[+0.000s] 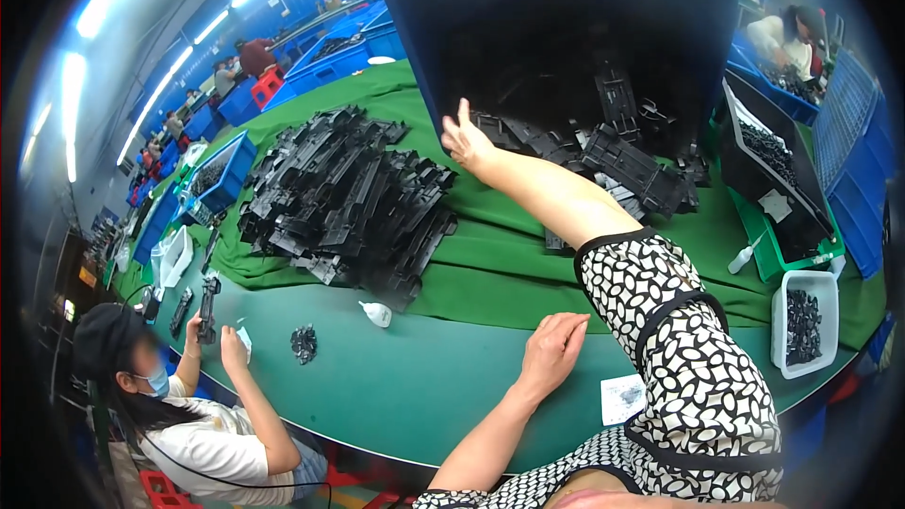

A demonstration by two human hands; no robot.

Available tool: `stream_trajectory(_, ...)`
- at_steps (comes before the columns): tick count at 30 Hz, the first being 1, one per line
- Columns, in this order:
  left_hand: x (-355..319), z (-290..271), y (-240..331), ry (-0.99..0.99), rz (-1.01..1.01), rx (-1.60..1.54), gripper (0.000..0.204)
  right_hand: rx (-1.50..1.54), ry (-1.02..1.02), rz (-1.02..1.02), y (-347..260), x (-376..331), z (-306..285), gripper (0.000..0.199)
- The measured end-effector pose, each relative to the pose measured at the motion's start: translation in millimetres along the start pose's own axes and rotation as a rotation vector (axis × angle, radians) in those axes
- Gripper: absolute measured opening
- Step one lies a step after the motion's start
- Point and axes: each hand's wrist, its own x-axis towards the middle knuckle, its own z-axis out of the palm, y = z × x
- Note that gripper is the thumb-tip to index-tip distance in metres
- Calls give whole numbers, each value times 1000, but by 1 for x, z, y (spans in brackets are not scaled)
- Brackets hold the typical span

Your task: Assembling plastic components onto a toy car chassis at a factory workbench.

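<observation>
Toward the back left of the counter (pixel 349 386), a heap (pixel 349 207) of black parts was piled on green cloth (pixel 509 287); because it was loosely stacked, a slide toward the front edge could be set off by a knock. The right hand (pixel 464 139) was stretched to the lower left edge of the bin (pixel 403 14), fingers spread; whether the rim was gripped could not be told. The left hand (pixel 550 353) was held before the cloth, released, fingers loosely bent. Farther right, loose pieces (pixel 632 170) were seen at the bin's mouth and could be spilled by tipping.

No legible text (white label (pixel 776 205) on black crate (pixel 803 219) too blurred).
</observation>
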Motion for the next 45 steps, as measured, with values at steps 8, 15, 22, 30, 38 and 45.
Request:
stream_trajectory(8, -6, -1, -8, -3, 17, -36, 13, 127, -258, 33, -7, -2, -5, 34)
stream_trajectory(15, -4, -2, -5, -16, 16, -60, 14, 249, -118, -57, 25, -71, -19, 24)
stream_trajectory(22, -8, 1, -8, -23, 19, -57, 15, 423, 44, -70, 27, -158, -45, 23)
stream_trajectory(30, -6, -1, -9, -15, 37, -33, 14, 434, -23, -42, 8, -234, -51, 39)
stream_trajectory(38, -2, 2, -10, -40, 8, -40, 17, 598, -54, 34, 23, -188, -89, 17)
stream_trajectory(45, -2, 6, -10, -73, 9, -23, 15, 592, 15, 225, -64, -118, -18, 27)
